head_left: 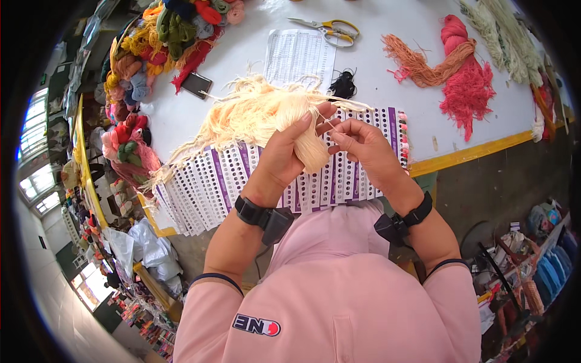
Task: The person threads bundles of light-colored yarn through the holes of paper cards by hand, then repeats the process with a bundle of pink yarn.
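My left hand (287, 148) is closed round a thick skein of cream embroidery thread (311, 145), its looped end hanging below the fingers. Beside it, my right hand (363, 145) pinches a thin strand drawn from that skein between thumb and forefinger. More of the cream thread (242, 112) spreads in a loose heap to the left, on top of the cards. Under both hands lie several white cards with rows of punched holes and purple stripes (233, 175), fanned along the table's near edge. Small coloured thread bits (403, 136) line the rightmost card.
A white table (387, 85) with a yellow edge holds a printed sheet (299, 57), yellow-handled scissors (333, 29), a black thread bundle (343, 85) and a dark phone-like object (196, 85). Coloured skeins (175, 30) pile up at left; pink and orange skeins (463, 72) lie at right.
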Tool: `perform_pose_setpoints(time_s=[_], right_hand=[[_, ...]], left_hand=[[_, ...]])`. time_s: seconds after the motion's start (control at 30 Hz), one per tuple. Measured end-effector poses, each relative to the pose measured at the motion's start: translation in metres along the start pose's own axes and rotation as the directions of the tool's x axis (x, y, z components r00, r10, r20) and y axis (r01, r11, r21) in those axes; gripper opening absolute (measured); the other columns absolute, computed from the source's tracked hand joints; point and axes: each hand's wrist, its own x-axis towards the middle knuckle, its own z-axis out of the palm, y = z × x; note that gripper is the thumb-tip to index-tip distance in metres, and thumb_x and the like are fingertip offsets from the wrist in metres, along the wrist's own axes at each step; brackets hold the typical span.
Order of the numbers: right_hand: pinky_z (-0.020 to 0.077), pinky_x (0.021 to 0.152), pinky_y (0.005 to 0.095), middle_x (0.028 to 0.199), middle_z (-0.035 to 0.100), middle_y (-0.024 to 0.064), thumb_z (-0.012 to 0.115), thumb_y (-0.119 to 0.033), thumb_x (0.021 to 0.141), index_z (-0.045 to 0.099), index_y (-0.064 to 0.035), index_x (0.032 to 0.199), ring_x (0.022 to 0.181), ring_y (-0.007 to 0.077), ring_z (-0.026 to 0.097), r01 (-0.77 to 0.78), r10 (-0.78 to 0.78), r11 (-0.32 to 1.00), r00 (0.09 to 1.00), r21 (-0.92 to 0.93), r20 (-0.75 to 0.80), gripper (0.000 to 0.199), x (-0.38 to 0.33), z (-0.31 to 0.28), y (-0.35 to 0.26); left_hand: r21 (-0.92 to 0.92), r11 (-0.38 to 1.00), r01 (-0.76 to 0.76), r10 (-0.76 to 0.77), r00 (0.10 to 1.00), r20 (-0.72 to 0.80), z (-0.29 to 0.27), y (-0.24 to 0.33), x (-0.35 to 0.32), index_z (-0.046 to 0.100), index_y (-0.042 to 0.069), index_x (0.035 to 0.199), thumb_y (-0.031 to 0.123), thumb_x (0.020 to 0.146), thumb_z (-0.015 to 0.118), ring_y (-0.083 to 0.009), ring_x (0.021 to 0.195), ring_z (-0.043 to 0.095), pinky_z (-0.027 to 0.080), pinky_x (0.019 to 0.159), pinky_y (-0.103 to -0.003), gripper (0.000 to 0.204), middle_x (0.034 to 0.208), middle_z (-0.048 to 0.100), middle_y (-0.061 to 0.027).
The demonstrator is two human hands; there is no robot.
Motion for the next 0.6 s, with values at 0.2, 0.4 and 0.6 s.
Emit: perform_pose_setpoints(time_s=[0.2, 0.4, 0.6], right_hand=[[0.0498, 0.077, 0.0258, 0.097, 0.064, 0.0022, 0.063, -0.010, 0.093, 0.064, -0.0002, 0.094, 0.082, 0.0092, 0.058, 0.162, -0.141, 0.958, 0.984, -0.235, 0.106, 0.010, 0.004, 0.005, 0.020], [0.0476, 0.075, 0.0233, 0.094, 0.065, 0.0019, 0.060, -0.010, 0.094, 0.062, -0.0023, 0.095, 0.081, 0.0071, 0.055, 0.075, -0.074, 0.997, 0.994, -0.015, 0.085, 0.008, -0.006, 0.012, 0.015], [0.0397, 0.062, 0.0175, 0.088, 0.064, 0.0000, 0.056, -0.014, 0.097, 0.058, -0.0039, 0.096, 0.074, 0.0029, 0.051, 0.014, -0.019, 0.999, 0.994, 0.045, 0.107, 0.010, -0.006, 0.015, 0.021]], left_hand=[[0.057, 0.998, -0.005, 0.000, 0.996, 0.088, -0.007, -0.003, -0.003, 0.037, -0.004, 0.141, 0.030, 0.099, 0.050, -0.0261, 0.125, 0.051, 0.046, 0.102, -0.039, 0.056, 0.141, 0.047, -0.0160], [0.014, 1.000, -0.028, 0.028, 0.998, 0.063, -0.014, 0.004, -0.013, 0.038, -0.004, 0.141, 0.029, 0.099, 0.050, -0.0277, 0.126, 0.050, 0.046, 0.102, -0.040, 0.055, 0.139, 0.048, -0.0159], [-0.009, 0.999, -0.038, 0.038, 0.994, 0.105, -0.021, 0.004, -0.017, 0.036, -0.004, 0.142, 0.029, 0.099, 0.050, -0.0287, 0.128, 0.049, 0.045, 0.104, -0.041, 0.056, 0.141, 0.046, -0.0165]])
